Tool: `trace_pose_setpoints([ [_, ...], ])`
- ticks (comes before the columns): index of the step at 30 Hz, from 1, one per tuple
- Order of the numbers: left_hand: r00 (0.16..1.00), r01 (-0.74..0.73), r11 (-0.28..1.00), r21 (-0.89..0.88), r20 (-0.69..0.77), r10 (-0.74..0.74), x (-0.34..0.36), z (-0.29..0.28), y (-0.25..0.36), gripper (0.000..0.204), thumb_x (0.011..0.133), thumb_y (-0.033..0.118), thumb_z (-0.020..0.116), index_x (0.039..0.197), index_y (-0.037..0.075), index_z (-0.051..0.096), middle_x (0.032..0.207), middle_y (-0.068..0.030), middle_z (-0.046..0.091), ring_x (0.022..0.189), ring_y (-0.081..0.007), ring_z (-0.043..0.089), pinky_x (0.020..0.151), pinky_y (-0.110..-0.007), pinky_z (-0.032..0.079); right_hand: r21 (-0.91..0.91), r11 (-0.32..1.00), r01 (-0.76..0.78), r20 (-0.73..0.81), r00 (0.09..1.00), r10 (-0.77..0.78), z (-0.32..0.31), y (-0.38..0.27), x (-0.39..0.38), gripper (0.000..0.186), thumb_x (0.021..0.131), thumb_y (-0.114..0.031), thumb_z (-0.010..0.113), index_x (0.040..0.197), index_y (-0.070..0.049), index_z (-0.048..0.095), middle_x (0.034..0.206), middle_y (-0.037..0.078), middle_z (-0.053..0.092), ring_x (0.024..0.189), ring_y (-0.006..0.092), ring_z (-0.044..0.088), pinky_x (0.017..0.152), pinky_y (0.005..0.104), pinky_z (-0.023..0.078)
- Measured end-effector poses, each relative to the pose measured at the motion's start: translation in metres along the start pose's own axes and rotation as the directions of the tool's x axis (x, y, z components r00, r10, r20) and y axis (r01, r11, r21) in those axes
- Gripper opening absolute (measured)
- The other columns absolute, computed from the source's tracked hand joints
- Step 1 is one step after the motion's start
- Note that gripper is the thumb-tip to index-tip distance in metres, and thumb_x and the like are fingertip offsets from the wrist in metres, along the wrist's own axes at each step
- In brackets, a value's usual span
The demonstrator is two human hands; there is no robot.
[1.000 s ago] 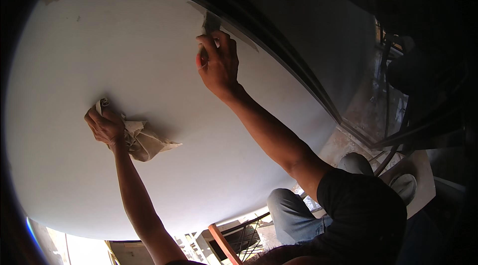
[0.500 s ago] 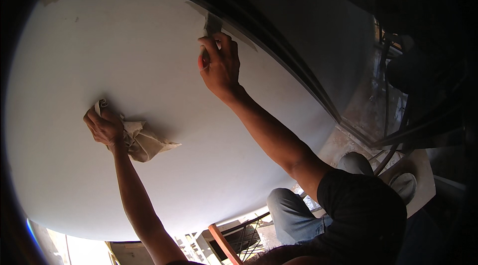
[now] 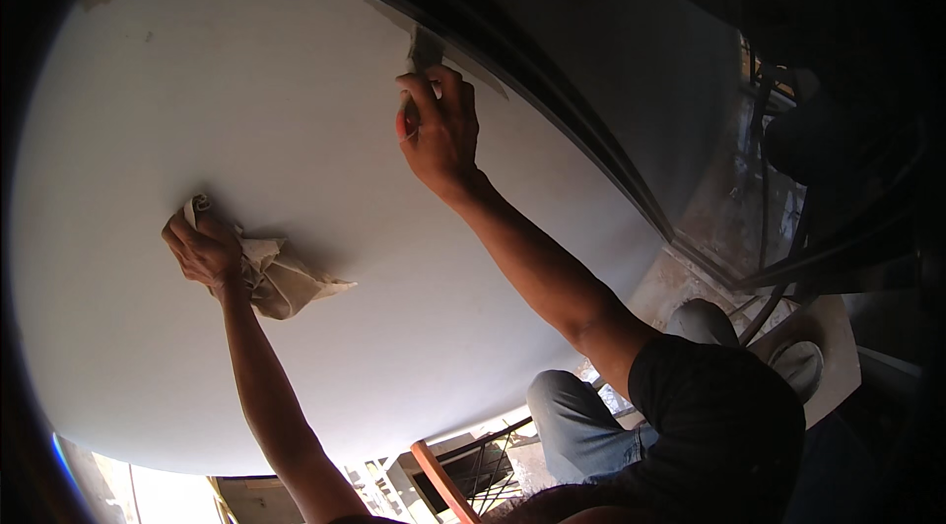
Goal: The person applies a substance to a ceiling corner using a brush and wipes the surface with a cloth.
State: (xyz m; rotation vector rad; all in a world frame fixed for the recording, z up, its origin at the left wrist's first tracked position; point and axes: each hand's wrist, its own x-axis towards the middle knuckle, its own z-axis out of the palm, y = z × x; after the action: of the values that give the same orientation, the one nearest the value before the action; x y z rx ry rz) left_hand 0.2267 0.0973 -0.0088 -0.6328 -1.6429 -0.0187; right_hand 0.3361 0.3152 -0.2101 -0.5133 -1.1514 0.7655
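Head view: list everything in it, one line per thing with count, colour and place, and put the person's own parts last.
smooth white plastered wall surface: one, white, fills the left and middle.
crumpled beige cloth rag: one, beige, pressed on the wall at lower left.
flat grey metal scraper blade: one, grey, against the wall's upper edge by the dark frame.
dark frame strip: one, near black, runs diagonally beside the wall.
orange-red bar: one, at bottom centre below.
blue jeans leg: one, blue, lower right.
black short sleeve: one, black, lower right.
left hand: one, grip closed on the rag.
right hand: one, raised, grip closed around the scraper's handle.
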Motion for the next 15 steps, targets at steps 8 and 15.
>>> trace_pose_setpoints([
  [8,1.0,-0.005,1.0,-0.001,0.001,0.005,0.0003,0.0024,-0.0019,0.031,0.085,0.033,0.042,0.102,0.01,0.053,0.102,-0.0083,0.053,0.094,-0.0315,0.058,0.069,-0.048,0.048,-0.023,1.0,-0.003,0.011,1.0,0.003,-0.0031,0.0026,-0.0015,0.044,0.068,0.002,0.069,0.107,-0.015,0.057,0.11,0.009,0.048,0.092,0.0279,0.05,0.073,0.0379,0.048],
  [15,1.0,0.008,1.0,-0.011,0.008,-0.008,-0.0001,0.0009,-0.0007,0.029,0.086,0.034,0.043,0.101,0.011,0.053,0.103,-0.0078,0.053,0.095,-0.0316,0.058,0.071,-0.048,0.048,-0.027,0.999,-0.037,0.017,0.999,0.037,-0.0084,0.0078,-0.0097,0.044,0.068,0.002,0.068,0.108,-0.015,0.057,0.112,0.009,0.048,0.093,0.028,0.05,0.075,0.0384,0.048],
])
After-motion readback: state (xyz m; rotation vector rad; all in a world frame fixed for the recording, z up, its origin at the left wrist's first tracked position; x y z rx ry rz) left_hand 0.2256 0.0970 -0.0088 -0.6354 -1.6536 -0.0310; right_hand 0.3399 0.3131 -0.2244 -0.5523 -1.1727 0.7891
